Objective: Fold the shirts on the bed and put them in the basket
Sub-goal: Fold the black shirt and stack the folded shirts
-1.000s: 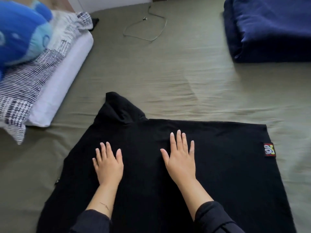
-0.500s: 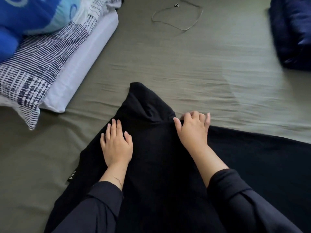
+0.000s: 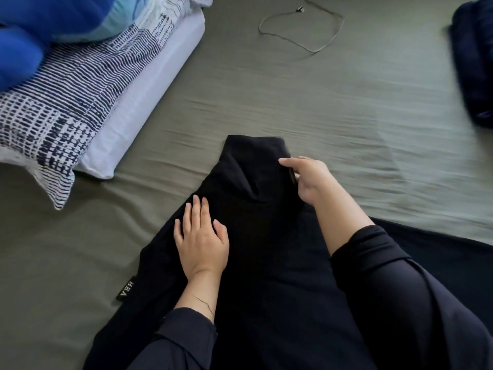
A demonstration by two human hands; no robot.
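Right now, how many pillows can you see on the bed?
2. A plain white pillow lies at the upper left, and a blue-and-white patterned pillow rests on it. More could be out of view.

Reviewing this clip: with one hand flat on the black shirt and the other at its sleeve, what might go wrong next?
The right hand pinches only the sleeve edge of the black shirt, so the fold may land crooked. The left hand pins just one spot, so the cloth may bunch. No basket is in view.

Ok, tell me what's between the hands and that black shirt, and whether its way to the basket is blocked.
Nothing is between them: the left hand lies flat on the black shirt, and the right hand pinches its sleeve. No basket is in view, so I cannot judge that path.
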